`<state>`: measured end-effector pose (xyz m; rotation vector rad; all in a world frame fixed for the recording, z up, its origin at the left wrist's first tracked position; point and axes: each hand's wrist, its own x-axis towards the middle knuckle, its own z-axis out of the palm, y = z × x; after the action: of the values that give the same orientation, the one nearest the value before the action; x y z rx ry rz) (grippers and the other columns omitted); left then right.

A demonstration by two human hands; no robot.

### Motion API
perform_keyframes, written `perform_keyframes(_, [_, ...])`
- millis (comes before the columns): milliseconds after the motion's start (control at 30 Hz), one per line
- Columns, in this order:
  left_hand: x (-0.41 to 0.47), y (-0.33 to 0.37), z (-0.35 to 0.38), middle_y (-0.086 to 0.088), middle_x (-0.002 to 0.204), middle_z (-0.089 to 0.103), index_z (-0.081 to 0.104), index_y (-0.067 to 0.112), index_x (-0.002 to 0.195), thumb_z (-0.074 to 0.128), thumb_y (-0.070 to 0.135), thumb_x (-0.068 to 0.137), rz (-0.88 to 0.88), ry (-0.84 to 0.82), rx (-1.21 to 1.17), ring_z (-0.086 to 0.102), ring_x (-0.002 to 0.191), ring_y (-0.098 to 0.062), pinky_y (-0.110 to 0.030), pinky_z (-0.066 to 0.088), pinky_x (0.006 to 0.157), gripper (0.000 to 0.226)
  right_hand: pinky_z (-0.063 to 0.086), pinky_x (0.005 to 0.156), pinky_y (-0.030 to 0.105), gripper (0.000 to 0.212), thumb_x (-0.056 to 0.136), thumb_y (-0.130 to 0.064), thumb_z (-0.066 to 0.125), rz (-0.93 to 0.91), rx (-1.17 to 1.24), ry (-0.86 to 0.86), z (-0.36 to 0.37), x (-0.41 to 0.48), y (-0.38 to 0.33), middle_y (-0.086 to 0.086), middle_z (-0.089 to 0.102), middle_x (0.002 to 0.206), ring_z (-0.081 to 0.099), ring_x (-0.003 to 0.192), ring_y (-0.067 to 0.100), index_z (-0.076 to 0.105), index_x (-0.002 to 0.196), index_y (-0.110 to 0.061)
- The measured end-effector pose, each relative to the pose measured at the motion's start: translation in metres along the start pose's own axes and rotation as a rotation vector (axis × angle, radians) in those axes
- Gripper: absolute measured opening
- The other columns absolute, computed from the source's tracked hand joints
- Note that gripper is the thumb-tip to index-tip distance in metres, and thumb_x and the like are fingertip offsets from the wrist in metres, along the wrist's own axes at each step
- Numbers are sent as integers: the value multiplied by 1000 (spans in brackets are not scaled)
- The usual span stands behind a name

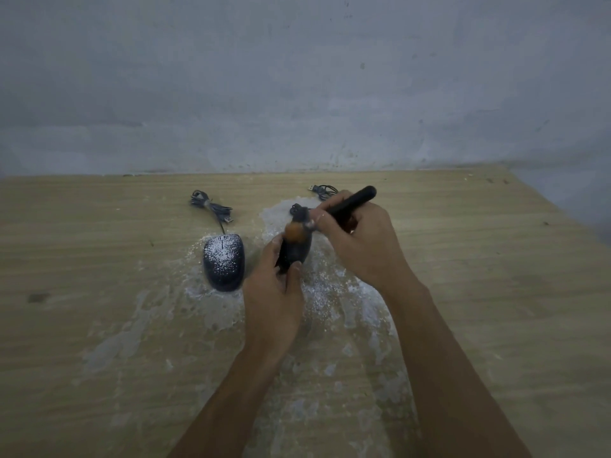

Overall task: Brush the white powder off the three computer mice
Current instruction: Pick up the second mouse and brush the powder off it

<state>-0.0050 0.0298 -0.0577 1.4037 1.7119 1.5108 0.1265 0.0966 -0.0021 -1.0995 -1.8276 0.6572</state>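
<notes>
- The left hand [272,292] grips a dark oval computer mouse [299,254], fingers curled round its sides, raised above the table.
- The right hand [360,239] clasps a black-handled brush [357,200]; its blurred orange-brown bristles [295,233] touch the held mouse's front.
- A second dark mouse, speckled with white powder [224,261], lies on the light wooden table [99,259] left of the hands, its bundled grey cable [208,206] behind it.
- Smeared white powder [320,292] covers the table beneath the hands.

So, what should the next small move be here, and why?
Probably draw the brush down the held mouse toward its rear: the right hand has the bristles on its front end, the left hand grips it off the table. The powdered mouse beside it waits.
</notes>
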Motion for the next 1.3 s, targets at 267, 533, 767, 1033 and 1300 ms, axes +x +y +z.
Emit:
perform_keyframes(267, [3, 2, 0, 19, 110, 62, 51, 23, 140, 61, 15, 96, -118, 1, -118, 57, 86, 21, -8, 51, 82, 45, 34, 47, 18, 10, 97, -23, 66, 16, 90, -20, -3, -8, 0, -12, 55, 54, 46, 45, 6, 70, 88, -20])
perform_keyframes(533, [6, 4, -1, 9, 124, 64, 51, 23, 139, 61, 15, 96, -341, -41, -378, 66, 95, 5, -26, 55, 88, 44, 31, 44, 16, 8, 97, -22, 66, 24, 108, 8, 0, -11, -1, -15, 54, 52, 44, 44, 6, 71, 91, -20])
perform_keyframes(767, [15, 10, -1, -14, 118, 71, 60, 8, 127, 49, -1, 98, -651, -70, -863, 70, 107, -25, -39, 56, 94, 32, 31, 44, 22, 11, 97, -26, 65, 34, 113, 21, 0, -11, 0, -11, 49, 50, 40, 43, 7, 68, 88, -29])
perform_keyframes(1033, [15, 13, -6, -12, 90, 76, 59, -3, 124, 34, 14, 104, -716, -5, -1051, 73, 89, -24, -46, 55, 95, 36, 37, 47, 26, 13, 94, -29, 68, 28, 21, -206, 2, -15, -3, 1, 55, 57, 45, 48, 8, 71, 83, -23])
perform_keyframes(1300, [16, 12, -7, -16, 102, 75, 58, -2, 126, 33, 18, 104, -730, -3, -1042, 73, 92, -24, -45, 54, 96, 39, 37, 48, 21, 12, 93, -24, 70, 37, 26, -187, 1, -17, -5, -9, 55, 57, 45, 48, 5, 70, 81, -25])
